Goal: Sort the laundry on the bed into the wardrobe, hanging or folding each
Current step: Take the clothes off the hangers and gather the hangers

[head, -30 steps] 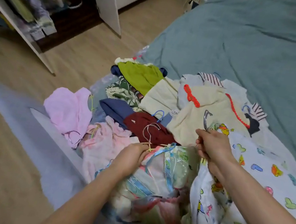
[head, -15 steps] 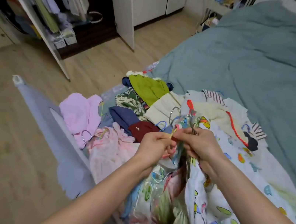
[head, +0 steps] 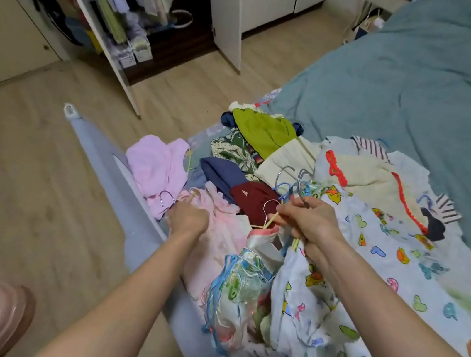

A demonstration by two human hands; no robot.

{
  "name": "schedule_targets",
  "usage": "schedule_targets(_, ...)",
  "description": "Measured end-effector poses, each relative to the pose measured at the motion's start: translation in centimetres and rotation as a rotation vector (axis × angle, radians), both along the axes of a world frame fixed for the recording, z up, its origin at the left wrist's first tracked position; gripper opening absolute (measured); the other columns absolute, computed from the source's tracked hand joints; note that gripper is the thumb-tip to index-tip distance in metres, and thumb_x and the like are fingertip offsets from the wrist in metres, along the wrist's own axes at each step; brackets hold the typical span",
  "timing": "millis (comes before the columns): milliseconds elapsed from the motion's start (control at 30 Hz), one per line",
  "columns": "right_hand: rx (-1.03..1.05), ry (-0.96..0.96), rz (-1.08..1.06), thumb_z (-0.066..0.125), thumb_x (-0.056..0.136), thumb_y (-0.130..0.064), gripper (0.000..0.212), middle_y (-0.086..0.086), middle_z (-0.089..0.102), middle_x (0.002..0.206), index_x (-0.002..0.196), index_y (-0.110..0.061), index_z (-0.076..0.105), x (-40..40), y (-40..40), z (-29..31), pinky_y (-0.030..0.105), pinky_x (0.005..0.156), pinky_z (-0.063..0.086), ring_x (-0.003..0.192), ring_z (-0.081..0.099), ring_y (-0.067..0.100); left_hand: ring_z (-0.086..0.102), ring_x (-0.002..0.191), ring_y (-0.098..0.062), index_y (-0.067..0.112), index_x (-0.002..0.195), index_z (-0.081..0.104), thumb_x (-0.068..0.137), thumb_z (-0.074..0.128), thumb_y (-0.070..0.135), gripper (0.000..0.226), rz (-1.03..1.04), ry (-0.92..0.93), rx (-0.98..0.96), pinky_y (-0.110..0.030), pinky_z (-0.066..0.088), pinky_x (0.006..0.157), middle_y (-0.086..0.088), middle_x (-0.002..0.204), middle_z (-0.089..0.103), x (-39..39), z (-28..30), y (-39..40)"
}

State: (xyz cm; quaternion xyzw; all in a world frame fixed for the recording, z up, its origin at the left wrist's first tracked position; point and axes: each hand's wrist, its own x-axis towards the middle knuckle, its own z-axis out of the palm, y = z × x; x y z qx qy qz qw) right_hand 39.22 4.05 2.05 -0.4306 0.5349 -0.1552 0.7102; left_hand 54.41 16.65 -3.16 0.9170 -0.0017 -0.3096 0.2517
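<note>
The bed (head: 428,85) is piled with clothes. The right hand (head: 310,221) clenches many hangers (head: 295,184); they could tangle. Beside it, the left hand (head: 188,217) grabs a pink dress (head: 219,231).

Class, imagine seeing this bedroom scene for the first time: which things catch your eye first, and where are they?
A bright heap of small clothes spreads over the near corner of the grey-blue bed. The right hand grips a bunch of hanger hooks above it, while the left hand holds a frilly pale pink garment at the bed's edge.
</note>
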Motion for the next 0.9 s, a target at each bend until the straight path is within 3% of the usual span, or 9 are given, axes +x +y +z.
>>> schedule_targets(67, 0.007, -0.037, -0.020, 0.063, 0.080, 0.016, 0.034, 0.011, 0.051, 0.065, 0.069, -0.009, 0.044, 0.4, 0.4, -0.3, 0.016, 0.027, 0.026, 0.039, 0.060, 0.011, 0.054, 0.116, -0.038, -0.003, 0.131, 0.048, 0.082, 0.051, 0.012, 0.051, -0.001, 0.054, 0.133, -0.040, 0.044, 0.102, -0.022, 0.127, 0.055, 1.5, -2.3, 1.2)
schedule_targets(167, 0.017, -0.077, -0.063, 0.060, 0.082, 0.017, 0.028, 0.015, 0.053, 0.067, 0.073, -0.006, 0.047, 0.5, 0.6, -0.6, 0.016, 0.029, 0.031, 0.041, 0.061, 0.013, 0.055, 0.091, -0.029, -0.009, 0.129, 0.048, 0.091, 0.046, 0.000, 0.040, -0.001, 0.181, 0.031, -0.045, 0.054, 0.086, -0.022, 0.108, 0.057, 1.8, -2.8, 0.8)
schedule_targets(267, 0.000, -0.098, -0.096, 0.057, 0.084, 0.016, 0.025, 0.020, 0.059, 0.070, 0.072, -0.004, 0.049, 0.2, 0.4, -0.4, 0.018, 0.029, 0.030, 0.041, 0.059, 0.015, 0.057, 0.097, -0.024, -0.008, 0.131, 0.048, 0.095, 0.047, -0.002, 0.037, -0.117, 0.170, 0.035, -0.036, 0.051, 0.087, -0.022, 0.129, 0.056, 1.6, -2.1, -0.4)
schedule_targets(400, -0.023, -0.103, -0.132, 0.055, 0.088, 0.013, 0.026, 0.017, 0.062, 0.071, 0.073, -0.007, 0.047, -1.1, -0.2, 0.1, 0.016, 0.029, 0.027, 0.041, 0.057, 0.010, 0.054, 0.119, -0.035, -0.006, 0.130, 0.048, 0.097, 0.043, 0.004, 0.035, -0.246, 0.057, 0.045, -0.036, 0.046, 0.093, -0.022, 0.131, 0.055, 1.1, -0.6, -2.5)
schedule_targets(467, -0.044, -0.097, -0.167, 0.055, 0.089, 0.012, 0.023, 0.014, 0.064, 0.069, 0.076, -0.006, 0.047, -2.2, -0.9, 0.4, 0.016, 0.030, 0.026, 0.040, 0.054, 0.008, 0.055, 0.117, -0.035, 0.002, 0.126, 0.056, 0.099, 0.042, 0.013, 0.033, -0.339, -0.032, 0.051, -0.036, 0.045, 0.089, -0.018, 0.128, 0.058, 0.8, 0.8, -3.7)
schedule_targets(567, -0.069, -0.106, -0.209, 0.057, 0.088, 0.010, 0.018, 0.010, 0.068, 0.062, 0.078, -0.004, 0.052, -4.3, -2.2, 2.1, 0.015, 0.031, 0.024, 0.036, 0.046, 0.007, 0.059, 0.109, -0.033, 0.022, 0.116, 0.065, 0.097, 0.045, 0.021, 0.027, -0.514, -0.355, 0.103, -0.033, 0.042, 0.079, -0.010, 0.116, 0.065, 1.2, 3.5, -4.9)
schedule_targets(667, -0.112, -0.133, -0.234, 0.059, 0.087, 0.009, 0.018, 0.014, 0.066, 0.070, 0.077, -0.005, 0.053, -6.7, -3.6, 4.8, 0.015, 0.029, 0.024, 0.033, 0.045, 0.006, 0.053, 0.101, -0.033, 0.023, 0.109, 0.068, 0.093, 0.045, 0.017, 0.029, -0.755, -0.616, -0.177, -0.037, 0.039, 0.079, -0.013, 0.102, 0.059, 1.2, 7.1, -6.1)
schedule_targets(800, -0.182, -0.179, -0.267, 0.058, 0.086, 0.010, 0.018, 0.010, 0.068, 0.059, 0.078, -0.004, 0.051, -10.6, -5.3, 9.3, 0.015, 0.027, 0.024, 0.030, 0.042, 0.008, 0.043, 0.089, -0.025, 0.012, 0.097, 0.071, 0.077, 0.034, 0.044, 0.053, -0.979, -0.685, -0.548, -0.036, 0.036, 0.081, -0.009, 0.090, 0.048, 0.5, 13.5, -7.6)
schedule_targets(900, -0.231, -0.180, -0.252, 0.057, 0.086, 0.010, 0.016, 0.009, 0.068, 0.058, 0.080, -0.003, 0.050, -13.9, -5.7, 13.0, 0.014, 0.026, 0.022, 0.026, 0.036, 0.007, 0.041, 0.085, -0.019, 0.014, 0.092, 0.072, 0.074, 0.043, 0.049, 0.048, -1.104, -0.721, -0.676, -0.033, 0.036, 0.078, -0.005, 0.088, 0.047, -0.4, 18.6, -8.8)
